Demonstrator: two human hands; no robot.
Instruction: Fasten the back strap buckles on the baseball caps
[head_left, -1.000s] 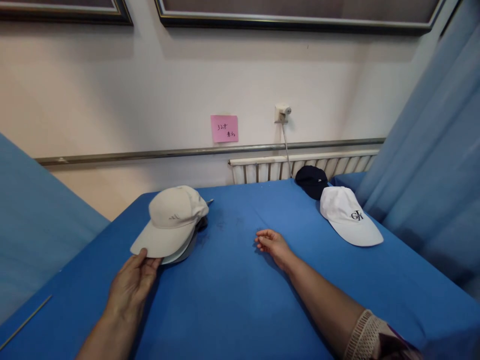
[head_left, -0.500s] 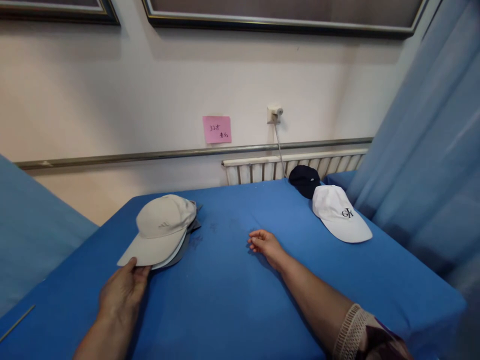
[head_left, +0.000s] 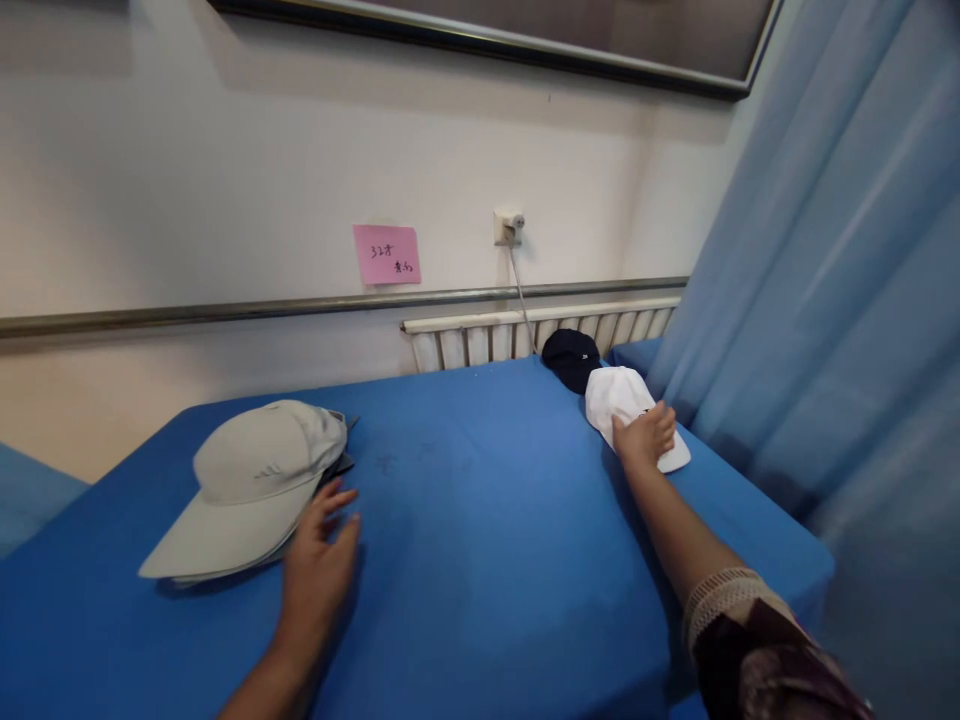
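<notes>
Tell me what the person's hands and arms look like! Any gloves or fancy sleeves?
The left hand and right hand wear no gloves. The right sleeve is dark purple with paler patterned patches, and its cream cuff looks lacy, with little holes. No sleeve shows on the left arm.

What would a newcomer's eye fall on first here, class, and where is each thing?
Probably the large pale cap, topping a stack on the left of the bright blue table, with the open left hand beside it. Next, perhaps, the white cap toward the far right, partly hidden by the right hand, and the pink note on the wall behind.
</notes>
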